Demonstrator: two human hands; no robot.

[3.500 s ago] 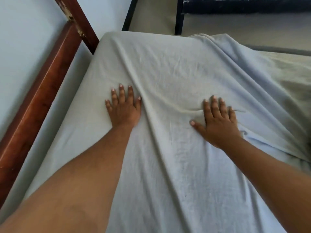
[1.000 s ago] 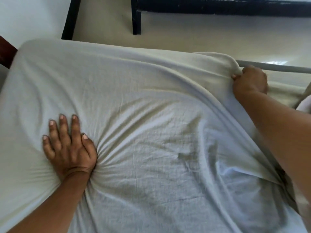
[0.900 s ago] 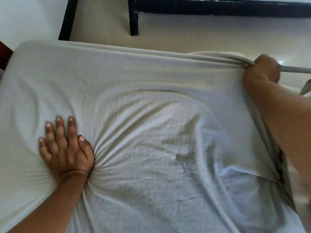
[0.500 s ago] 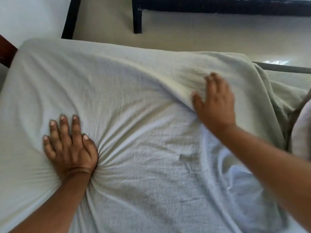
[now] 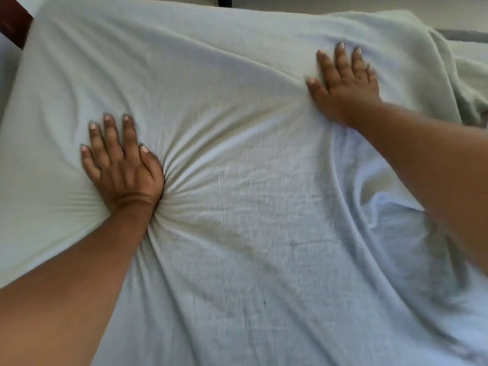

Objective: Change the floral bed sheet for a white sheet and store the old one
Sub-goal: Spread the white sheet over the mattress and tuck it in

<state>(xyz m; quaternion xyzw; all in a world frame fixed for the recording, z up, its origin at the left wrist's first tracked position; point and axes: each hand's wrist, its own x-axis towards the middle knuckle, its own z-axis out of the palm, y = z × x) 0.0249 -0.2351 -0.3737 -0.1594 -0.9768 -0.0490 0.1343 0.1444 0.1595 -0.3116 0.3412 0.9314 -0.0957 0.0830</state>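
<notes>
Pressing white sheet [image 5: 250,220] down with left hand [image 5: 121,165] and right hand [image 5: 343,88] flat, gripping nothing — right side loose, tucking pending.

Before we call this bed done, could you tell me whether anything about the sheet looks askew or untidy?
The sheet is not smooth: creases fan out from beside the left hand, which presses on it, and a fold runs past the right hand. At the far right it lies bunched.

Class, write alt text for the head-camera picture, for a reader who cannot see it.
Two bare hands press flat on a wrinkled white sheet: the left hand pins it, creases fanning from its wrist, and the right hand rests by a raised fold. A wooden bed frame shows top left.
</notes>
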